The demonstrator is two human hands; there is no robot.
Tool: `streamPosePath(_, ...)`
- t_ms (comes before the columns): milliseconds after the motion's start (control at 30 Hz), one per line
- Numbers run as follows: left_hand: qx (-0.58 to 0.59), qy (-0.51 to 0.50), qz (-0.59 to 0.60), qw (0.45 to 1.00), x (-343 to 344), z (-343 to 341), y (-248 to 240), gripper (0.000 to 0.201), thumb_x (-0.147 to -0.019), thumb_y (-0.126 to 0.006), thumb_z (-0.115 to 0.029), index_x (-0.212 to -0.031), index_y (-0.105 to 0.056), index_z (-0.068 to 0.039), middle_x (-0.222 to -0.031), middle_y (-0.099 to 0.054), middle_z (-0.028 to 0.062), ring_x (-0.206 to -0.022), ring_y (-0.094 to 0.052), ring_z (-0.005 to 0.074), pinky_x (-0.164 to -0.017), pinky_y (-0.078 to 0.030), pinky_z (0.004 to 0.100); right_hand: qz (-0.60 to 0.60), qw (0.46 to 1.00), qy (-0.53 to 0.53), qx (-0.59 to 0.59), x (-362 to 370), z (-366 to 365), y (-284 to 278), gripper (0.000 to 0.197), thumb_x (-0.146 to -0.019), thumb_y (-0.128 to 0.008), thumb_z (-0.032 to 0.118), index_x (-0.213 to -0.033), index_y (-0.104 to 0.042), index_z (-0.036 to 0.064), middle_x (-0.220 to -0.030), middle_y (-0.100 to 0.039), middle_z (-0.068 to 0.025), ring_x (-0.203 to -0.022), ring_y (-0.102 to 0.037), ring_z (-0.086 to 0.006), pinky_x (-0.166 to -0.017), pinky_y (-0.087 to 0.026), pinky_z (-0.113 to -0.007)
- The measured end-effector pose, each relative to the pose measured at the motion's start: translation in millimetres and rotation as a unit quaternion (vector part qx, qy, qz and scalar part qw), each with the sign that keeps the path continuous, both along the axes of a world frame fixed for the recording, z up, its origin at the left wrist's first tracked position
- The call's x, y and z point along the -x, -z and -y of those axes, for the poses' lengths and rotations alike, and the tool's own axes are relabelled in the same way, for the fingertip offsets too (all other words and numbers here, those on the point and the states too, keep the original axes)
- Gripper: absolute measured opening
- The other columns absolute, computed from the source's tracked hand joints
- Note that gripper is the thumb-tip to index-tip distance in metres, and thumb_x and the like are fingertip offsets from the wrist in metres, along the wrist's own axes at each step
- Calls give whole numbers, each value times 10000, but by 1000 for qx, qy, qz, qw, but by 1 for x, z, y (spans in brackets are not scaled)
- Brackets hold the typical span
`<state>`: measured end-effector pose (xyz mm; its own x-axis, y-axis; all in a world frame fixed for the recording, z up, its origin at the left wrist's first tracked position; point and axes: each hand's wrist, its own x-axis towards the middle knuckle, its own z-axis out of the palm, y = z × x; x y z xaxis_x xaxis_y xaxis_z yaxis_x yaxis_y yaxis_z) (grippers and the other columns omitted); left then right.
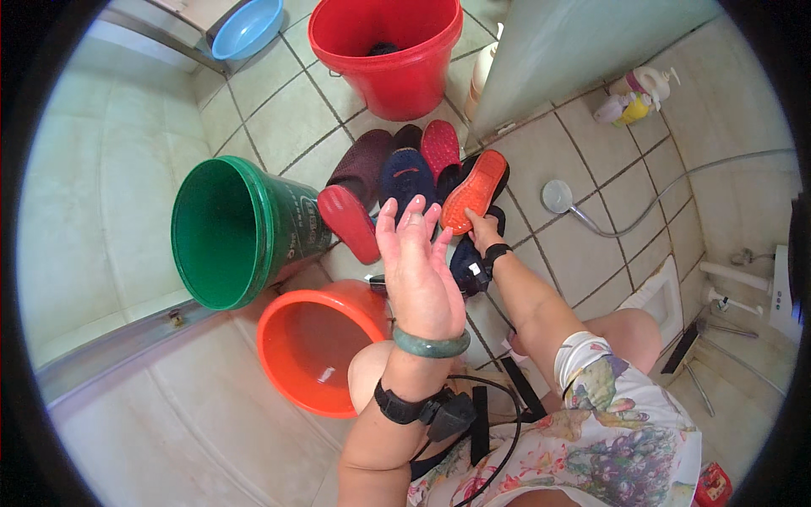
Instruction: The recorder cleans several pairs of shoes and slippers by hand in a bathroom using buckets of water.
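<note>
My left hand is raised with the palm turned up, fingers apart and a little bent, nothing in it. A green bangle circles its wrist. Just to its right, my right hand grips the near end of a slipper with an orange sole, the sole facing up. Around them on the tiles lie several more slippers: a red one to the left, a dark maroon one, a navy one partly behind my left fingers, and a pink-red dotted one.
An orange bucket of cloudy water tilts toward me at lower left. Beyond it lies a green bucket on its side. A red bucket and blue basin stand farther off. A shower head with hose and several bottles are right.
</note>
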<state>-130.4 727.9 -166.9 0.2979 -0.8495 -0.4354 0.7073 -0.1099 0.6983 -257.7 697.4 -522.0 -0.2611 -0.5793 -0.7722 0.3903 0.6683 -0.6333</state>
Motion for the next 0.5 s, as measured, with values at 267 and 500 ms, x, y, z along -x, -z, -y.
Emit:
streamPosePath(267, 1, 2, -3, 1000, 5, 10, 7, 577, -854, -594, -197, -1325, -296, -47, -1198, -481, 125, -1084, -480, 234, -891, -374, 373, 222, 970, -40, 89, 27, 18, -79, 469, -858, -578, 304, -1252, -459, 80, -1196, -563, -78, -1095, -544, -194, -900, -435, -376)
streamPosePath(500, -7, 40, 22, 999, 6, 12, 20, 612, -838, -602, -199, -1343, -289, -54, -1211, -482, 96, -1079, -482, 218, -858, -392, 361, 111, 964, -212, 116, 97, -49, -226, 488, -851, -603, 207, -1262, -435, 6, -1145, -586, -101, -1015, -601, -200, -888, -488, -356)
